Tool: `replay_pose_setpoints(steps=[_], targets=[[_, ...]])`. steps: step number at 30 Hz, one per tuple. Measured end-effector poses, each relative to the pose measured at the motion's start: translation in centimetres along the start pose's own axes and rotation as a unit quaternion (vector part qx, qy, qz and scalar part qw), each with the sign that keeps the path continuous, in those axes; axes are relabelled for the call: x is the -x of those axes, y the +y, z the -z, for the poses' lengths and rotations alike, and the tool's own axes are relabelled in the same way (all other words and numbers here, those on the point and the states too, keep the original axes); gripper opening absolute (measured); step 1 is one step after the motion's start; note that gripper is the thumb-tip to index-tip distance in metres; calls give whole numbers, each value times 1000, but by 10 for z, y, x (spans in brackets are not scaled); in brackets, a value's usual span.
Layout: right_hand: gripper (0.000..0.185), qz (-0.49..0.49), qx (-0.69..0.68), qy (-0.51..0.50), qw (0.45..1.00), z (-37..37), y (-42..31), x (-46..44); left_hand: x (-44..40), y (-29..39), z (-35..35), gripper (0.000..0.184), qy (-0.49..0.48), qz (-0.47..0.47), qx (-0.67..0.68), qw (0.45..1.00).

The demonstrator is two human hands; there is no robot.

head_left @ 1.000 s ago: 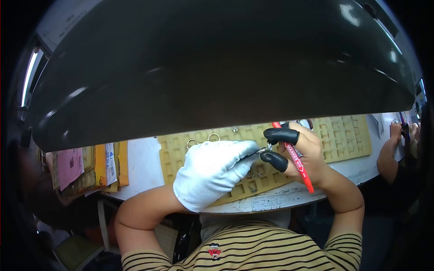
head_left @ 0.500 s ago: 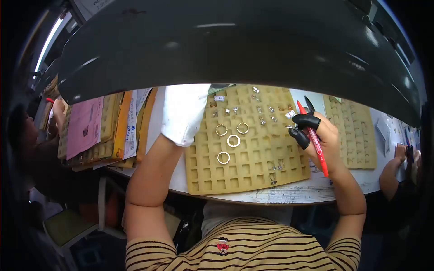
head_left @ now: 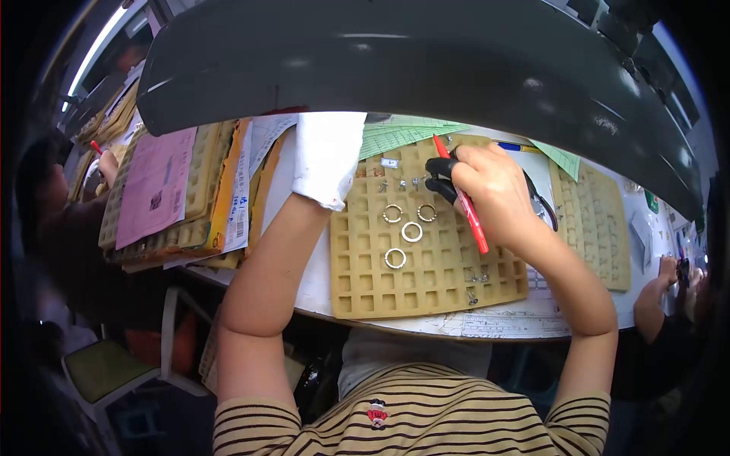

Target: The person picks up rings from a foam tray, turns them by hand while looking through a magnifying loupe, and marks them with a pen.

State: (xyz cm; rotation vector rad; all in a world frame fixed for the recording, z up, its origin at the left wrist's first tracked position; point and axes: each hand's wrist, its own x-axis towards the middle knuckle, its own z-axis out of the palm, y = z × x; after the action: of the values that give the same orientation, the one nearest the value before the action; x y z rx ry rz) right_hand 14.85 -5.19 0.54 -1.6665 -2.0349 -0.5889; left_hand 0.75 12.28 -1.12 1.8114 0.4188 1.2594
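Note:
My left hand (head_left: 327,159), in a white glove, reaches up beside the slotted yellow tray (head_left: 365,285); the dark lamp hood hides its fingers. Above the tray's upper right part is my right hand (head_left: 490,186), with black covers on thumb and forefinger and a red marker (head_left: 469,216) held against the palm. Whether the covered fingertips also pinch a small piece cannot be made out. Several rings, among them a plain one (head_left: 411,232) and one below it (head_left: 395,258), lie on the tray. Small jewellery pieces (head_left: 473,298) sit near its lower right.
A dark lamp hood (head_left: 411,61) spans the top. At left are stacked trays with a pink paper (head_left: 156,186) and a green stool (head_left: 110,368). Green sheets (head_left: 403,133) lie behind the tray, a second tray (head_left: 597,228) at right. Other people's hands show at both sides.
My hands have parted: the gloved left one went up under the hood, and the right one moved left over the tray. The view has shifted, showing more of the table.

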Motion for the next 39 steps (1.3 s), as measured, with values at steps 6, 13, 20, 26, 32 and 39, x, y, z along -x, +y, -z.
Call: replay_pose_setpoints(steps=[6, 13, 20, 26, 32, 39], targets=[[22, -41, -19, -38, 998, -27, 25, -19, -3, -17, 1, 15, 9, -63, -81, 995], [9, -28, -54, -104, 993, -35, 24, -37, 0, -29, 0, 16, 20, -51, -90, 994], [8, -18, -66, -141, 988, -43, 30, -31, -4, -16, -2, 18, -29, -95, -100, 990], [24, -43, -81, -79, 993, 2, 28, 2, -4, 12, -9, 27, -69, 66, 39, 995], [35, -148, -112, -115, 976, 44, 18, 63, 7, 27, -20, 36, -110, 92, 75, 987], [17, -85, -171, -138, 972, 60, -13, 93, 30, 61, -41, 47, -183, 178, 128, 958]])
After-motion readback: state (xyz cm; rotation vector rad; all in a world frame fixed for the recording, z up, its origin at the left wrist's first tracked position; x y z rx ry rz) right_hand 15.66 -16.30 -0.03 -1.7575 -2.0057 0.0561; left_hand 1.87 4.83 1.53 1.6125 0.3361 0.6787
